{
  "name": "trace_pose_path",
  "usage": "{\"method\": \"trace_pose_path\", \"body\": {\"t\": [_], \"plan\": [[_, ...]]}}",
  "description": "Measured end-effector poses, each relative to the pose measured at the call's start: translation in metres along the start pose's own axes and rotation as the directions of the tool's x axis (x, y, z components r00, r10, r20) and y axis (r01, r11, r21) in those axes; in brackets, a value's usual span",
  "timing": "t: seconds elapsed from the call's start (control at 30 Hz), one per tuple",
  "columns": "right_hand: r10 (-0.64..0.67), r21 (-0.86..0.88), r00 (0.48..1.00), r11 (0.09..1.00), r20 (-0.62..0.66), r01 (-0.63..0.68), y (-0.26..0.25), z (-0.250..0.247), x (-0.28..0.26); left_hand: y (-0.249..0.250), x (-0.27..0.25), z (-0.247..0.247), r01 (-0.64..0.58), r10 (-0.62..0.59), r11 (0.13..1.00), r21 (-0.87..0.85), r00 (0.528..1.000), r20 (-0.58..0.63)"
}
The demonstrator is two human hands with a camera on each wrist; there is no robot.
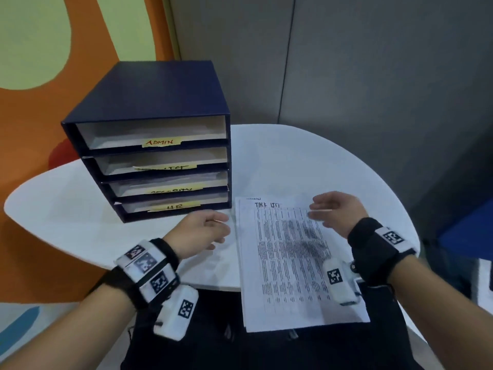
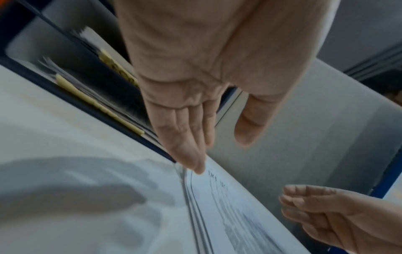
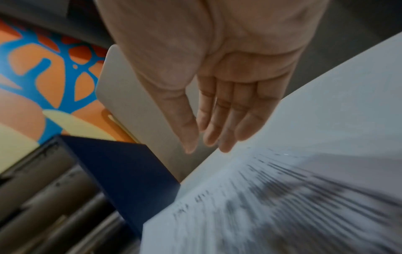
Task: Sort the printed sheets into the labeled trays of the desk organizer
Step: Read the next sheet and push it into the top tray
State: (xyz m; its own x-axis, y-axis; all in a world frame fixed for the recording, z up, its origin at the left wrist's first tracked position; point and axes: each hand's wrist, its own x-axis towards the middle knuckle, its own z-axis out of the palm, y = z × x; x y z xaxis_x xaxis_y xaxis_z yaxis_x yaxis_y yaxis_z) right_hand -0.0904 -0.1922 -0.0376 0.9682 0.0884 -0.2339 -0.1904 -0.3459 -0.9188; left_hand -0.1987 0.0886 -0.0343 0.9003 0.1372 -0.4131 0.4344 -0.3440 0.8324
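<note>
A stack of printed sheets [image 1: 290, 263] lies on the white table [image 1: 80, 209], its near end hanging over the table's front edge; the top sheet has a handwritten heading and dense rows of text. A dark blue desk organizer [image 1: 160, 140] stands to the left behind it, with stacked trays bearing yellow labels; the top one reads ADMIN [image 1: 161, 142]. My left hand [image 1: 205, 231] hovers open just left of the stack [image 2: 217, 197], fingers straight. My right hand [image 1: 333, 209] hovers open over the stack's far right corner [image 3: 282, 197], holding nothing.
Grey partition panels [image 1: 346, 62] stand behind the table, and an orange and green wall [image 1: 40, 49] is at the left. Each tray holds some paper. A blue object [image 1: 466, 236] sits beyond the table's right edge.
</note>
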Motion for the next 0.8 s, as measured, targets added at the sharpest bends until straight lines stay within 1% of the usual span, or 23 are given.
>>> {"method": "trace_pose_path", "body": {"t": [0.07,0.1,0.13,0.17,0.2,0.27,0.37,0.43,0.5,0.57,0.6,0.7,0.8], "plan": [[0.037,-0.231,0.997,0.973,0.061,-0.022,0.024,0.001,-0.001,0.003,0.020,0.017,0.035,-0.035,0.997,0.070,0.999,-0.006],[0.062,-0.393,0.993,0.919,0.103,-0.017,0.032,0.003,-0.001,0.004,0.032,0.025,0.044,-0.041,0.992,0.120,0.999,-0.031],[0.082,-0.545,0.988,0.838,0.132,0.003,0.038,0.004,-0.001,0.005,0.041,0.032,0.060,-0.049,0.982,0.177,0.997,-0.067],[0.088,-0.645,0.985,0.764,0.146,0.027,0.043,0.005,-0.001,0.005,0.051,0.038,0.063,-0.044,0.975,0.212,0.995,-0.095],[0.083,-0.702,0.985,0.710,0.153,0.049,0.044,0.006,0.000,0.005,0.062,0.044,0.060,-0.037,0.974,0.217,0.993,-0.112],[0.055,-0.759,0.986,0.645,0.156,0.084,0.046,0.009,0.000,0.002,0.080,0.055,0.055,-0.025,0.982,0.178,0.986,-0.167],[0.017,-0.798,0.988,0.591,0.153,0.113,0.051,0.011,0.000,0.002,0.088,0.069,0.048,0.006,0.985,0.168,0.953,-0.304],[0.006,-0.808,0.987,0.575,0.160,0.127,0.055,0.012,-0.001,0.003,0.086,0.073,-0.005,0.075,0.984,0.177,0.918,-0.390],[-0.011,-0.817,0.986,0.558,0.166,0.143,0.056,0.014,-0.002,0.002,0.082,0.073,-0.099,0.166,0.981,0.170,0.881,-0.444],[-0.026,-0.832,0.986,0.532,0.167,0.155,0.056,0.016,-0.002,0.002,0.080,0.070,-0.140,0.226,0.967,0.214,0.861,-0.456],[-0.031,-0.840,0.985,0.519,0.169,0.160,0.056,0.017,-0.003,0.003,0.079,0.069,-0.143,0.252,0.954,0.263,0.858,-0.447],[-0.044,-0.854,0.983,0.489,0.178,0.177,0.055,0.020,-0.004,0.010,0.078,0.064,-0.097,0.287,0.892,0.441,0.876,-0.387],[-0.063,-0.866,0.981,0.462,0.183,0.191,0.052,0.023,-0.004,0.011,0.075,0.059,-0.062,0.284,0.853,0.518,0.889,-0.361]]}}
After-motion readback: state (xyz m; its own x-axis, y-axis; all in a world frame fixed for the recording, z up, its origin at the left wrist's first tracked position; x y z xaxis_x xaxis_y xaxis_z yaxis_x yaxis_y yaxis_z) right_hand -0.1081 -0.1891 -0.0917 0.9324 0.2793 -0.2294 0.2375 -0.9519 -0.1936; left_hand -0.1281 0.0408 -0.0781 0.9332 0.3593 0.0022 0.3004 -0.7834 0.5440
